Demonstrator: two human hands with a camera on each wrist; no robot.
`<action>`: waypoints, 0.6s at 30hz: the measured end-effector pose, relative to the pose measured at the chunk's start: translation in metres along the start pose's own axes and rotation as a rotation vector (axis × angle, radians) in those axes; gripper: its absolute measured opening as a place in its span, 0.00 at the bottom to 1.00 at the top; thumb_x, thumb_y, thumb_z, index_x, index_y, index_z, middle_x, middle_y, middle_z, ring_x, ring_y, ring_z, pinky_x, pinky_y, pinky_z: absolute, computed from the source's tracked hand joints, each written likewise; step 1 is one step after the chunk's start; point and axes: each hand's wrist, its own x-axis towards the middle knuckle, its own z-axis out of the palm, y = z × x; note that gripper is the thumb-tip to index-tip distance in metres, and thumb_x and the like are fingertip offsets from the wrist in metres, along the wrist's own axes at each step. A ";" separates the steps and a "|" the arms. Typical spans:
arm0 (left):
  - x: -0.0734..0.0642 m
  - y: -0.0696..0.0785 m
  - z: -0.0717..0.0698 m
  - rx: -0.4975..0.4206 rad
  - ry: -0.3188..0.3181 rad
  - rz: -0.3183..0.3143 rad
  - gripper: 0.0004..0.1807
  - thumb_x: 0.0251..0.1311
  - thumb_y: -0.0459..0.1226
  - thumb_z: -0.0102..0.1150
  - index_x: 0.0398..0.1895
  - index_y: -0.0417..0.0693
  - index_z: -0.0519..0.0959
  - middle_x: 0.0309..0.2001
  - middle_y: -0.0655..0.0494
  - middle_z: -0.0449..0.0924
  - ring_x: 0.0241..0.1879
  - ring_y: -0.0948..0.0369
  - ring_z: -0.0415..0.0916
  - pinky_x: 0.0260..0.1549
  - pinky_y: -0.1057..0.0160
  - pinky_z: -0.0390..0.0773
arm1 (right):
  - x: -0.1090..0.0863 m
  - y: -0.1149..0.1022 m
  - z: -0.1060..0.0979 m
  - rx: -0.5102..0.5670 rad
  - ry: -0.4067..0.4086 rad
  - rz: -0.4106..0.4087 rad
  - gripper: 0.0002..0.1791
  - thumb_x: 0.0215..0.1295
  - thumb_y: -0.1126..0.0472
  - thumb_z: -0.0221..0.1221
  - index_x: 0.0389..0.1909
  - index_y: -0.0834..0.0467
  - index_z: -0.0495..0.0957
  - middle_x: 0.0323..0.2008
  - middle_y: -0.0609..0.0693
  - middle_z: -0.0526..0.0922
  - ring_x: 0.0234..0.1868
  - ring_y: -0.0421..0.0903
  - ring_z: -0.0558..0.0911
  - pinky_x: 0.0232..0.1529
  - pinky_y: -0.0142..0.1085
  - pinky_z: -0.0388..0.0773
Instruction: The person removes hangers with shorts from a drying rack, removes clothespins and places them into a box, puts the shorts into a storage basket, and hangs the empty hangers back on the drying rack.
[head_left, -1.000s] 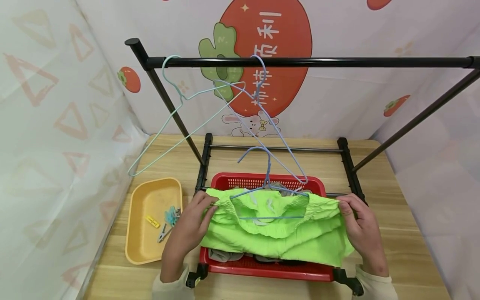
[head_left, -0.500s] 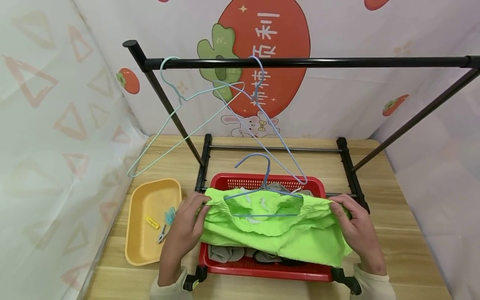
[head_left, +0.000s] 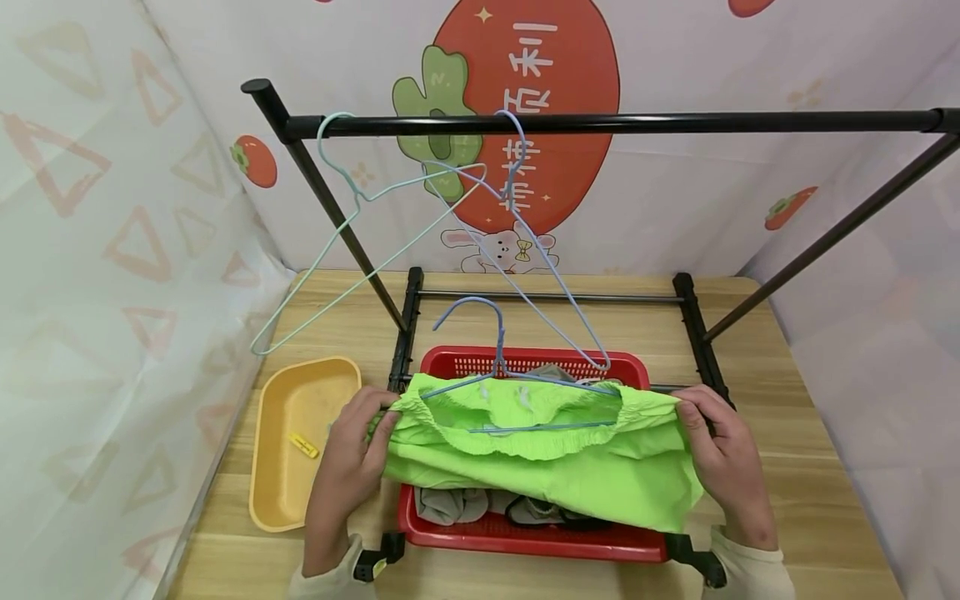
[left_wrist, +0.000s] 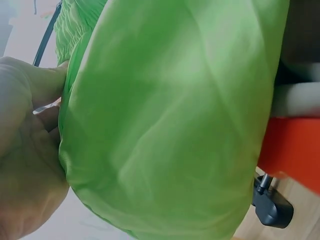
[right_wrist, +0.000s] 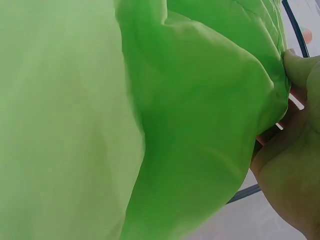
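Bright green elastic-waist shorts [head_left: 540, 471] are stretched sideways above a red basket [head_left: 525, 546]. My left hand [head_left: 348, 454] pinches the waistband at its left end between thumb and fingers. At the right end my right hand [head_left: 723, 454] grips the band the same way. A blue wire hanger [head_left: 500, 333] sits inside the waist opening, hook up and pointing left, its shoulders spreading toward the band's two sides. Smooth green cloth fills most of both wrist views, with the left thumb [left_wrist: 47, 82] and right thumb [right_wrist: 298, 67] at its upper edges.
A black rack bar [head_left: 675, 122] crosses above, carrying a mint hanger [head_left: 356, 217] and a lilac hanger [head_left: 551, 258]. The basket holds grey clothes [head_left: 450, 506]. On the left stands a yellow tray [head_left: 273, 492] with a yellow clothespin [head_left: 303, 444]. Rack feet [head_left: 693, 562] flank the basket.
My left hand has moved left with its end of the waistband, while the right hand ends slightly further right than half a second ago. The stretched band is wider; the hanger's hook has shifted left.
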 end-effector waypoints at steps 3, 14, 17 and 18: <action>-0.001 -0.002 -0.001 -0.001 -0.002 -0.011 0.10 0.69 0.24 0.57 0.47 0.44 0.80 0.45 0.56 0.79 0.46 0.58 0.75 0.47 0.57 0.71 | 0.000 0.003 0.000 0.010 0.044 -0.034 0.10 0.70 0.82 0.52 0.39 0.72 0.82 0.40 0.53 0.82 0.43 0.38 0.79 0.47 0.24 0.73; 0.002 0.001 0.002 0.045 -0.042 0.011 0.08 0.71 0.25 0.57 0.47 0.45 0.80 0.43 0.56 0.79 0.42 0.61 0.74 0.42 0.60 0.75 | -0.004 -0.002 0.002 -0.017 0.100 0.025 0.08 0.71 0.80 0.55 0.40 0.74 0.83 0.41 0.44 0.83 0.42 0.36 0.80 0.43 0.21 0.74; 0.005 0.006 0.003 0.038 -0.039 0.038 0.08 0.71 0.25 0.57 0.46 0.44 0.80 0.44 0.55 0.80 0.43 0.60 0.76 0.44 0.63 0.75 | -0.005 -0.003 0.003 -0.008 0.111 0.046 0.09 0.75 0.74 0.55 0.40 0.73 0.83 0.40 0.49 0.84 0.43 0.38 0.80 0.45 0.23 0.74; 0.007 0.007 0.003 0.043 -0.038 0.047 0.08 0.71 0.25 0.57 0.45 0.44 0.80 0.44 0.55 0.80 0.43 0.61 0.76 0.44 0.63 0.75 | -0.006 -0.002 0.003 -0.009 0.117 0.045 0.09 0.75 0.73 0.55 0.40 0.73 0.83 0.40 0.51 0.84 0.43 0.38 0.80 0.45 0.23 0.74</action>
